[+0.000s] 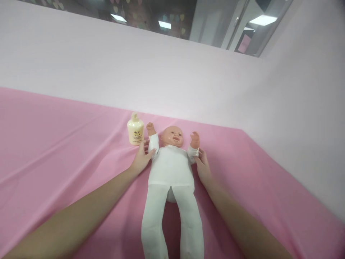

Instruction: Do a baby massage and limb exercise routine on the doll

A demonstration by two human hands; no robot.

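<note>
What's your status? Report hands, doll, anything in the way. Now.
Left hand and right hand each holding an arm of the doll. Doll face-up on pink cloth. Bottle upright beside left hand, not between hand and doll.

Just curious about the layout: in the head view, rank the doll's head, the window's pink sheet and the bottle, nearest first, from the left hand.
1. Bottle: just beside the left hand.
2. Doll's head: to the hand's right.
3. Pink sheet: upper right, in the window.
</note>
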